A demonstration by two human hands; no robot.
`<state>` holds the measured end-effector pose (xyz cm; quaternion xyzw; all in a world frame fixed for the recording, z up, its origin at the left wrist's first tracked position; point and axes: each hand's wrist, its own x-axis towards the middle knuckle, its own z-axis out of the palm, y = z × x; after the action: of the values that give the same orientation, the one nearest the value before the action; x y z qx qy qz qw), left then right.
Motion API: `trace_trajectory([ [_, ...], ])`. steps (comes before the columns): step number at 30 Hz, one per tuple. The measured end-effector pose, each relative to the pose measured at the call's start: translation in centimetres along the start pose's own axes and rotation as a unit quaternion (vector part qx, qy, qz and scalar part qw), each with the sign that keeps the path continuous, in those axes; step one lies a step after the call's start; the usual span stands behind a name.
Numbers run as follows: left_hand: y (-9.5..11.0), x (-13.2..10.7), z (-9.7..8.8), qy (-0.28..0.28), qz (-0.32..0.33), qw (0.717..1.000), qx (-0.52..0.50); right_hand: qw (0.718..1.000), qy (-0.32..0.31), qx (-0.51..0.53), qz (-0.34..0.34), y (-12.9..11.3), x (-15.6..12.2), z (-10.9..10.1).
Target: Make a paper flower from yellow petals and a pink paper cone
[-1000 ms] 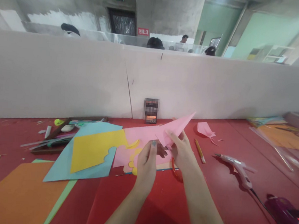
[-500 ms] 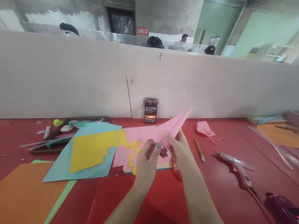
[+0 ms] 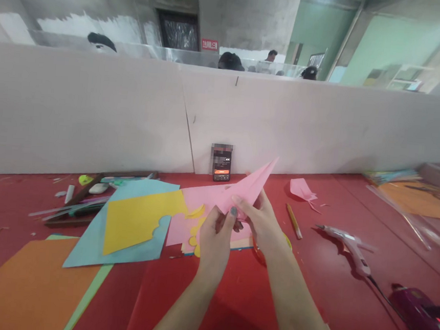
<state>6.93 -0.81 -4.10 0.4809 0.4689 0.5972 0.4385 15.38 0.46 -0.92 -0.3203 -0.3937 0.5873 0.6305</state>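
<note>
A folded sheet of pink paper (image 3: 256, 183), pointed at its upper right end, is held up between both hands over the table. My left hand (image 3: 217, 232) pinches its lower edge with thumb and fingers. My right hand (image 3: 261, 217) is closed on its right side, thumb on top and fingers behind. Below the hands lie a flat pink sheet (image 3: 192, 197), yellow scalloped cutouts (image 3: 194, 232) and the orange-red handle of what looks like scissors (image 3: 259, 253), partly hidden by my right wrist.
Left are a yellow sheet (image 3: 134, 219), a blue sheet (image 3: 85, 248), an orange sheet (image 3: 21, 281) and a tool tray (image 3: 72, 220). A phone (image 3: 222, 163) leans on the white partition (image 3: 132, 116). Right are a pen (image 3: 294, 221), a pink scrap (image 3: 301, 189), a glue gun (image 3: 347, 243) and a purple device (image 3: 422, 316).
The folded pink paper has tipped slightly left and down, with a crease now facing me. My right hand has shifted a little left; my left hand stays nearly in place.
</note>
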Motion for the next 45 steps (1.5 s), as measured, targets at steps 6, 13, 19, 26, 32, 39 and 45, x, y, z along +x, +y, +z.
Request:
trace_trajectory([
  [6, 0.1, 0.0, 0.0, -0.001, 0.0, 1.0, 0.032, 1.0, 0.011, -0.001, -0.004, 0.1, 0.1, -0.2],
  [13, 0.1, 0.1, -0.1, -0.018, 0.004, 0.998, 0.067, 1.0, 0.002, -0.007, -0.009, 0.0, 0.2, -0.2],
  [19, 0.0, 0.0, -0.1, -0.015, -0.005, 0.998, 0.067, 1.0, 0.011, -0.016, -0.004, 0.1, 0.4, -0.3],
  [26, 0.3, -0.1, 0.0, -0.026, -0.003, 1.0, 0.013, 0.999, 0.021, -0.04, -0.01, 0.3, 0.3, -0.1],
  [32, 0.0, -0.2, -0.1, -0.009, 0.01, 1.0, 0.022, 0.999, 0.024, -0.037, -0.009, 0.3, 0.3, 0.1],
  [39, -0.2, -0.3, 0.0, -0.011, 0.008, 1.0, 0.009, 0.998, 0.031, -0.046, -0.003, 0.5, 0.4, 0.0],
  [45, -0.2, -0.6, 0.4, -0.014, -0.019, 1.0, -0.014, 0.997, 0.044, -0.056, 0.003, 1.1, 0.8, -0.4],
])
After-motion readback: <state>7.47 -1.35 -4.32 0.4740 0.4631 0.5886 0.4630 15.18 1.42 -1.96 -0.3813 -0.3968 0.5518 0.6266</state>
